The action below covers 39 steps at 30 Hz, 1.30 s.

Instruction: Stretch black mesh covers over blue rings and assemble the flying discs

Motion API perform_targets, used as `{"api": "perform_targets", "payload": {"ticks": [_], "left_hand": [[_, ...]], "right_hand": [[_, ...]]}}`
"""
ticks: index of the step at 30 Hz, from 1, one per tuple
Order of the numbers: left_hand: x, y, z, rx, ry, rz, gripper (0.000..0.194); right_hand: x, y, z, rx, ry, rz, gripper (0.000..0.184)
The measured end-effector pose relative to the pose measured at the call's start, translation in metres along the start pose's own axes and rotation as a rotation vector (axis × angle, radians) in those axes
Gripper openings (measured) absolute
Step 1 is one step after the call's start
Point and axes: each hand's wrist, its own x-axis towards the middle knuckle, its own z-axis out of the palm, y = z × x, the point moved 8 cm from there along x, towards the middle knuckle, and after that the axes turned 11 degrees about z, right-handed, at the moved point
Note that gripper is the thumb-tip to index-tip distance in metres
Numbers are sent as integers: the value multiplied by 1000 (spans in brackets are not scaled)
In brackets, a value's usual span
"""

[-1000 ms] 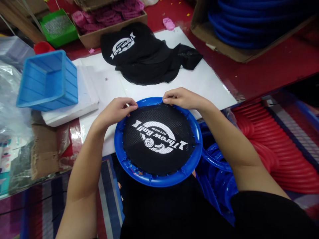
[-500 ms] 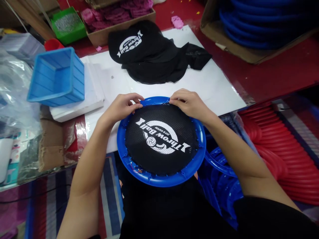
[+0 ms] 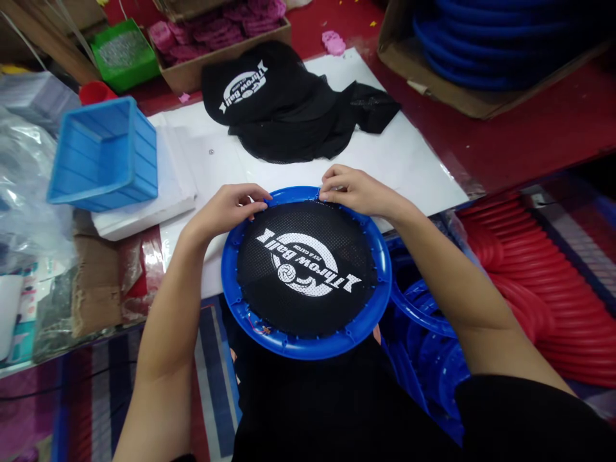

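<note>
A round blue plastic ring (image 3: pixel 382 273) rests at the edge of the work table, tilted toward me. Black mesh fabric (image 3: pixel 262 282) printed with "Throw Ball" spans its middle, its edge caught around the ring's inner side. My left hand (image 3: pixel 235 208) grips the far left rim, thumb on the mesh side. At the far rim, my right hand (image 3: pixel 351 189) is closed in a pinch on the mesh's edge; its fingertips partly hide the spot. Thin reddish wires (image 3: pixel 260 325) lie in the ring's near left part.
Black printed mesh pieces (image 3: pixel 308 106) lie on a white board (image 3: pixel 409 154) beyond the ring. A blue bin (image 3: pixel 103 154) stands left, near a green tray (image 3: pixel 122 54). Blue rings (image 3: pixel 462 45) fill a box at right. Red rings (image 3: pixel 543 295) are stacked low right.
My right hand has shifted slightly left along the far rim, its fingers more curled. The whole view has drifted a little; the left hand keeps its grip.
</note>
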Motion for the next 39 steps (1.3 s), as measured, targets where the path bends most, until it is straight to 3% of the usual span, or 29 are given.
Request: {"api": "perform_targets", "payload": {"ticks": [5, 8, 12, 14, 17, 20, 26, 32, 39], "left_hand": [[-2, 38, 2, 251, 89, 253, 16], [-4, 57, 24, 471, -24, 394, 20], [-5, 58, 45, 657, -153, 390, 31], [-4, 56, 47, 636, -178, 362, 32], [-2, 52, 45, 489, -181, 281, 22], [-1, 48, 33, 324, -78, 195, 16], [2, 46, 17, 255, 76, 184, 15], [21, 33, 17, 233, 21, 136, 17], [30, 18, 14, 35, 32, 61, 15]], "right_hand": [[-4, -11, -6, 3, -20, -9, 22], [-14, -28, 2, -84, -23, -120, 22], [-25, -43, 23, -260, -58, -150, 36], [-26, -49, 29, -314, -84, -137, 41], [-20, -52, 29, -338, -106, -107, 27], [-9, -49, 24, -228, -104, -92, 9], [-4, -40, 17, -8, 15, -26, 18], [-6, -33, 16, 145, 108, 44, 16], [5, -24, 15, 158, 63, 61, 14]]}}
